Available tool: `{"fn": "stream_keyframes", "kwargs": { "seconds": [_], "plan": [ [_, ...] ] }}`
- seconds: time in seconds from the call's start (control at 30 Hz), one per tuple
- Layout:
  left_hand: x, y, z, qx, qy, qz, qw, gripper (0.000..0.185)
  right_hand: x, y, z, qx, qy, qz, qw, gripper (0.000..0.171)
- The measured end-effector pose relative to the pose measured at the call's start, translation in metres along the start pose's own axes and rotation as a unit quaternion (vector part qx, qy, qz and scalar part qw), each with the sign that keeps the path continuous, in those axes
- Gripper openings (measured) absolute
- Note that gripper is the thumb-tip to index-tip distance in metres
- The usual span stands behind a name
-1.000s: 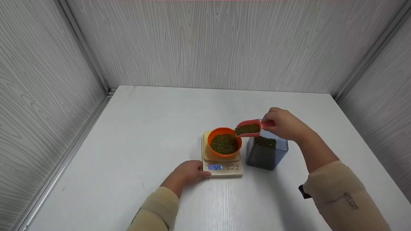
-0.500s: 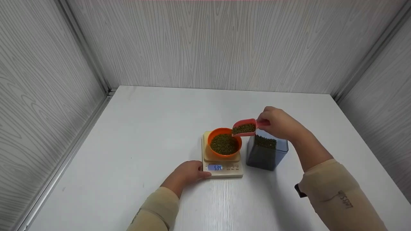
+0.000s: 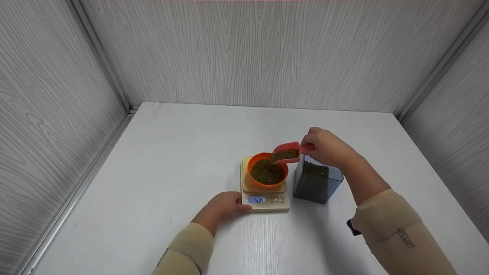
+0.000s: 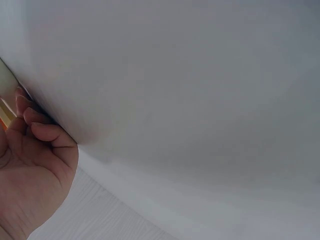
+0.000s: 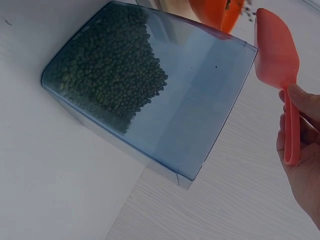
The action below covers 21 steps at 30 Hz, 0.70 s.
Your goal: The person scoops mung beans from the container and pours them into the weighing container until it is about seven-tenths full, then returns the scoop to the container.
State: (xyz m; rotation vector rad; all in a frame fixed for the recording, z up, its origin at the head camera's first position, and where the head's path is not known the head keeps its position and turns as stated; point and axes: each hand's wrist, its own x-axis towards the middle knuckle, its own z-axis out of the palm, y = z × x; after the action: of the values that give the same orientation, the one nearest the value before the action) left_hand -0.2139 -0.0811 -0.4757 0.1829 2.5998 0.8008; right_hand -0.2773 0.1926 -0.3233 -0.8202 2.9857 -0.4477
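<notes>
Head view showed the right hand (image 3: pixel 324 149) raised above the worktop (image 3: pixel 172 160), its fingers and thumb curled round the handle of a pink scoop (image 3: pixel 285 152). The scoop was tilted down toward the left, its mouth over the rim of an orange bowl (image 3: pixel 266 170), and green beans (image 3: pixel 284 154) filled it and ran toward the bowl, which already had a bed of the same beans in it. The right forearm came in from the lower right in a beige sleeve (image 3: pixel 386 225), the wrist bent so the hand hung over a clear bluish tub (image 3: pixel 317 182) that stood just beside the bowl and held more beans.

The bowl sat on a cream kitchen scale (image 3: pixel 264 191) with a lit blue display (image 3: pixel 259 199). The left hand (image 3: pixel 225 204) rested on the worktop at the scale's front left corner, fingers loosely curled with the thumb touching the scale's edge; it gripped nothing that I could see. From the left wrist, the curled fingers (image 4: pixel 42 131) lay against the scale's side.

From the right wrist, the scoop (image 5: pixel 277 55) was seen from beneath, its handle pinched between thumb and fingers (image 5: pixel 300 100), with the tub (image 5: pixel 150 90) below it and the bowl (image 5: pixel 220 12) beyond.
</notes>
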Motion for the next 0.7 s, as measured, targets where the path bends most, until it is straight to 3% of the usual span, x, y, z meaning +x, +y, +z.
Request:
{"fn": "stream_keyframes", "kwargs": {
  "seconds": [0.7],
  "plan": [
    [0.001, 0.000, 0.000, 0.001, 0.001, 0.013, 0.9999, 0.032, 0.000, -0.014, 0.004, 0.007, -0.010, -0.026, 1.000, 0.012]
  ]
}}
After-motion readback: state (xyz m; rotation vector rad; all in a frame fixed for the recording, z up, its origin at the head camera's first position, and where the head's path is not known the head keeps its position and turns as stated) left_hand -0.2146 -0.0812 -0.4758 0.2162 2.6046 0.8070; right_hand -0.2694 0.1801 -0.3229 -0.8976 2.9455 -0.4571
